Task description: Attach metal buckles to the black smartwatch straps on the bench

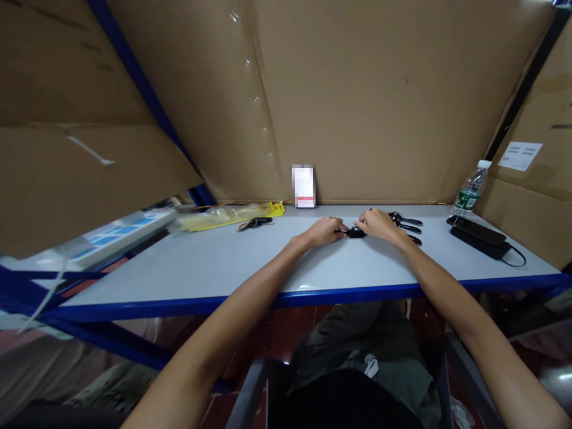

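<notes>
On the grey-white tabletop, both of my hands meet at a small black object [356,232], whose kind I cannot make out. My left hand [325,231] is closed, its fingertips pinching the object's left end. From the other side my right hand [378,224] bends over it, thumb and fingers drawn together at its upper right edge. Beside my right wrist lie several black-handled hand tools [410,223], partly covered by that hand and forearm. Another dark hand tool [255,223] rests on the table to the left of my hands.
Clear plastic bags with yellow strips [232,215] lie at back left. A blurred white card [304,187] leans on the cardboard wall [357,107]. A water bottle [469,190] and a black case with a cord [480,237] are at right; a power strip [120,235] is at left.
</notes>
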A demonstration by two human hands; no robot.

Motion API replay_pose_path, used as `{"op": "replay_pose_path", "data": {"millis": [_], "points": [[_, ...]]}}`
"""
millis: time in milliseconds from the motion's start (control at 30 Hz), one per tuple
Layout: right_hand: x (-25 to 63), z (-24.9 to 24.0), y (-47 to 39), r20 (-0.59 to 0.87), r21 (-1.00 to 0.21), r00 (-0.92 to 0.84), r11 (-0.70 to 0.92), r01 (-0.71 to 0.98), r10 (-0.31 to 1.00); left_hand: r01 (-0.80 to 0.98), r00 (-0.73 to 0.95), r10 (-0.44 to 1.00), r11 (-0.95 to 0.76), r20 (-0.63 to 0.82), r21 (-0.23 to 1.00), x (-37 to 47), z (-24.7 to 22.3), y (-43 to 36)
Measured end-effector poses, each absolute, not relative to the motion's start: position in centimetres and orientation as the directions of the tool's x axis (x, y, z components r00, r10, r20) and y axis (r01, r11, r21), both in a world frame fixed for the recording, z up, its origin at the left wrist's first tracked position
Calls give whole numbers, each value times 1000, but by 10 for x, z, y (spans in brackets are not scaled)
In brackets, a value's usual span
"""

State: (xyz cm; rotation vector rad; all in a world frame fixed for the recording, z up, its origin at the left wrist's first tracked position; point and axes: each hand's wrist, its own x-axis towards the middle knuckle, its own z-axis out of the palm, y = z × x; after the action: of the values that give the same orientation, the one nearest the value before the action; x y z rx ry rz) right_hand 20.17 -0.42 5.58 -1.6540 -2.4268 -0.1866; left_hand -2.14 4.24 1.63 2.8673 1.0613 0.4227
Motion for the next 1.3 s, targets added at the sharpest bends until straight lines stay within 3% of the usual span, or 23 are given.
{"op": "replay_pose_path", "data": {"millis": [200, 367, 433, 567, 733, 1300], "points": [[181, 52, -10, 181, 14, -338, 342, 940, 923, 621, 742, 631, -774, 226, 123, -21, 18, 41], [181, 45, 5, 119, -183, -220, 239, 954, 968, 627, 741, 633, -772, 223, 108, -21, 19, 39], [191, 44, 13, 102, -257, -251, 269, 928, 963, 624, 741, 632, -773, 226, 119, -21, 19, 39], [212, 44, 22, 200, -318, -381, 427, 846, 903, 626, 732, 637, -769, 241, 133, -20, 18, 41], [221, 48, 24, 156, -387, -468, 490, 781, 870, 611, 744, 625, -780, 239, 138, -20, 21, 40], [217, 48, 19, 157, -395, -493, 512, 763, 856, 576, 769, 594, -804, 235, 147, -26, 21, 45]]}}
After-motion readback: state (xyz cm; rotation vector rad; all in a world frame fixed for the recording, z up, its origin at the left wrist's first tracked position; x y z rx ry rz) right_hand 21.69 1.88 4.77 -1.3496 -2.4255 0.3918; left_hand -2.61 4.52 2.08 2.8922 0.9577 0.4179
